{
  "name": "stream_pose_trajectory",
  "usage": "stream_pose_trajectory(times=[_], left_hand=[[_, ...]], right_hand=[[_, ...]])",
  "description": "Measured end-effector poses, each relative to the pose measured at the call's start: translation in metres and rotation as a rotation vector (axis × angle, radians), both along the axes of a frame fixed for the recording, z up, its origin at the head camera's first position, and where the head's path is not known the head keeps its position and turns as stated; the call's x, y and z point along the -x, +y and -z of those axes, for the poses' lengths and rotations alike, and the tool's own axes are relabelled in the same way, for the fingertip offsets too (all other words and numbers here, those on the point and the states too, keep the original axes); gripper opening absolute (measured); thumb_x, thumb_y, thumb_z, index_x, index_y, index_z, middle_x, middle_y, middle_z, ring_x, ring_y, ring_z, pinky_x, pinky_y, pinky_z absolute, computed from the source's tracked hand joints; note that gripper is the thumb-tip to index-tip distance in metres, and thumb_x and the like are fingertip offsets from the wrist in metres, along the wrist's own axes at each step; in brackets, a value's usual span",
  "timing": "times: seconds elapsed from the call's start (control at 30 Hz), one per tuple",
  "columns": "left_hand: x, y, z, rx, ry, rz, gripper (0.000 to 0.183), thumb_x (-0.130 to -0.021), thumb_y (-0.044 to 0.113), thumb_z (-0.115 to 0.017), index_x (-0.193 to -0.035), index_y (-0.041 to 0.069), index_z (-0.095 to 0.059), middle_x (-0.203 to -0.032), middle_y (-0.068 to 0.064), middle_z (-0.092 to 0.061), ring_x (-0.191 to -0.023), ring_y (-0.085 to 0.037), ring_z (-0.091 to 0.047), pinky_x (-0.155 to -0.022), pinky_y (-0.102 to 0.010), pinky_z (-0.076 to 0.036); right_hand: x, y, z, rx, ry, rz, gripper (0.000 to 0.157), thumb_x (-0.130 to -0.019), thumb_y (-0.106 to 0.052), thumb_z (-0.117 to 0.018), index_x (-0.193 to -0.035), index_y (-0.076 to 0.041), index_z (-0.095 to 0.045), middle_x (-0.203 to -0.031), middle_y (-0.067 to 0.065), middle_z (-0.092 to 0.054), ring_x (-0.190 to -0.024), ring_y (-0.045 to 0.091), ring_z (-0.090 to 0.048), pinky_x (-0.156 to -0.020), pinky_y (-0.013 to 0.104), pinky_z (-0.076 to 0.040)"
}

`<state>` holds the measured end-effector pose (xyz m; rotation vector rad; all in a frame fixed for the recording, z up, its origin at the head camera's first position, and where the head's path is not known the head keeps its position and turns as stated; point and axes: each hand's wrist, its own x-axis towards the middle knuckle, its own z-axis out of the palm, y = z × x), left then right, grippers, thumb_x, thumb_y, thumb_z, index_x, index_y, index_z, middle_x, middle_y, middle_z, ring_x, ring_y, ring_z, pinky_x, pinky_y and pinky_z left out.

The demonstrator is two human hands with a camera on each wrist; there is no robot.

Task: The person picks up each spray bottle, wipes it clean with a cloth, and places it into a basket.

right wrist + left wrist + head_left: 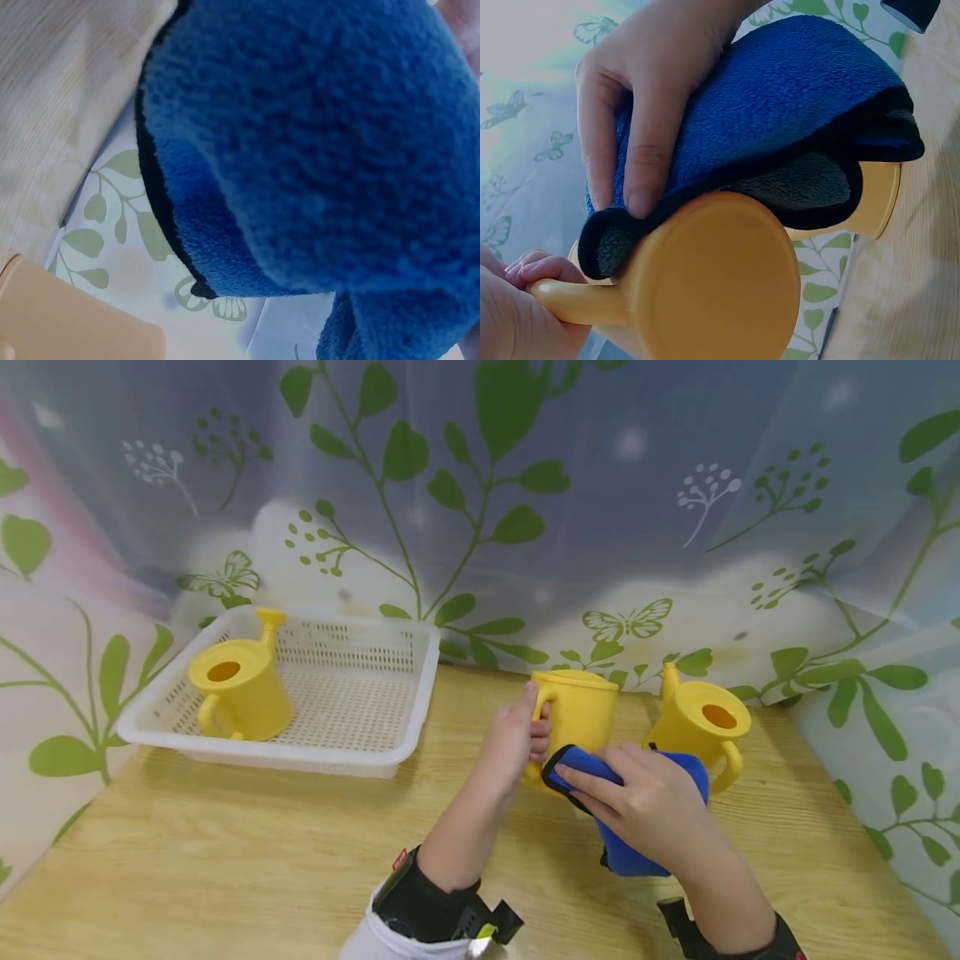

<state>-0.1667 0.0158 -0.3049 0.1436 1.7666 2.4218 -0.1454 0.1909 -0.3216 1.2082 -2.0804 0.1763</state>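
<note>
My left hand grips the handle of a yellow watering can. In the left wrist view that can's round base faces the camera, so the can is tilted. My right hand holds a folded blue cloth with black edging against the can's side, fingers lying along the top of the cloth. The same cloth fills most of the right wrist view and hides much of that hand. Just right of the cloth stands a second yellow watering can, partly covered by it.
A white perforated plastic basket sits on the left of the wooden table, with another yellow watering can inside it. Behind the table hangs a leaf-patterned curtain, which also borders both sides.
</note>
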Motion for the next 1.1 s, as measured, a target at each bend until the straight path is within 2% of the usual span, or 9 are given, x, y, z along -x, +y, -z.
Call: stream_pose_trajectory(times=[0.13, 0.23, 0.37, 0.53, 0.83, 0.93, 1.1], left_hand=[[0.002, -0.002, -0.001, -0.037, -0.013, -0.007, 0.035, -0.099, 0.035, -0.031, -0.075, 0.011, -0.040, -0.056, 0.005, -0.025, -0.047, -0.007, -0.023, -0.048, -0.019, -0.024], [0.003, -0.002, 0.000, -0.036, -0.024, -0.002, 0.036, -0.099, 0.035, -0.032, -0.075, 0.011, -0.040, -0.055, 0.006, -0.025, -0.047, -0.007, -0.023, -0.047, -0.019, -0.024], [0.002, 0.000, 0.002, 0.010, -0.033, 0.036, 0.038, -0.099, 0.037, -0.033, -0.073, 0.011, -0.041, -0.055, 0.005, -0.027, -0.047, -0.008, -0.024, -0.046, -0.019, -0.025], [-0.001, 0.003, 0.004, 0.054, -0.034, 0.067, 0.039, -0.098, 0.038, -0.034, -0.071, 0.011, -0.041, -0.055, 0.005, -0.027, -0.046, -0.008, -0.023, -0.044, -0.018, -0.023], [-0.007, 0.007, -0.002, 0.163, -0.049, 0.094, 0.038, -0.099, 0.033, -0.033, -0.071, 0.009, -0.042, -0.052, 0.004, -0.029, -0.043, -0.008, -0.023, -0.043, -0.020, -0.024], [-0.008, 0.008, -0.002, 0.164, -0.058, 0.093, 0.038, -0.099, 0.031, -0.032, -0.071, 0.009, -0.042, -0.052, 0.003, -0.029, -0.043, -0.009, -0.023, -0.044, -0.020, -0.024], [-0.006, 0.007, 0.000, 0.107, -0.069, 0.083, 0.038, -0.098, 0.036, -0.035, -0.071, 0.011, -0.041, -0.053, 0.005, -0.028, -0.044, -0.008, -0.022, -0.043, -0.019, -0.022]], right_hand=[[0.001, -0.003, 0.001, -0.002, 0.027, -0.041, 0.029, -0.098, -0.032, -0.041, -0.106, -0.024, -0.068, -0.069, 0.001, -0.045, -0.053, 0.011, -0.034, -0.046, 0.022, -0.030], [0.001, -0.003, 0.001, -0.006, 0.022, -0.038, 0.029, -0.098, -0.033, -0.041, -0.106, -0.025, -0.068, -0.069, 0.001, -0.044, -0.053, 0.010, -0.034, -0.046, 0.021, -0.030], [-0.001, 0.003, 0.002, -0.002, -0.002, 0.036, 0.031, -0.098, -0.036, -0.040, -0.108, -0.026, -0.067, -0.067, 0.002, -0.041, -0.052, 0.011, -0.031, -0.044, 0.021, -0.027], [0.000, 0.007, 0.000, 0.047, 0.012, 0.125, 0.032, -0.097, -0.039, -0.040, -0.111, -0.025, -0.065, -0.075, 0.008, -0.053, -0.055, 0.017, -0.044, -0.045, 0.028, -0.038], [0.007, 0.012, -0.005, 0.238, 0.147, 0.242, 0.029, -0.093, -0.039, -0.048, -0.111, -0.025, -0.065, -0.081, 0.014, -0.061, -0.064, 0.028, -0.057, -0.050, 0.041, -0.047], [0.007, 0.014, -0.005, 0.248, 0.148, 0.245, 0.029, -0.093, -0.039, -0.049, -0.111, -0.023, -0.065, -0.080, 0.014, -0.061, -0.064, 0.027, -0.056, -0.050, 0.042, -0.047], [0.007, 0.015, -0.005, 0.222, 0.116, 0.194, 0.030, -0.094, -0.040, -0.047, -0.110, -0.024, -0.066, -0.077, 0.013, -0.058, -0.061, 0.025, -0.053, -0.047, 0.038, -0.044]])
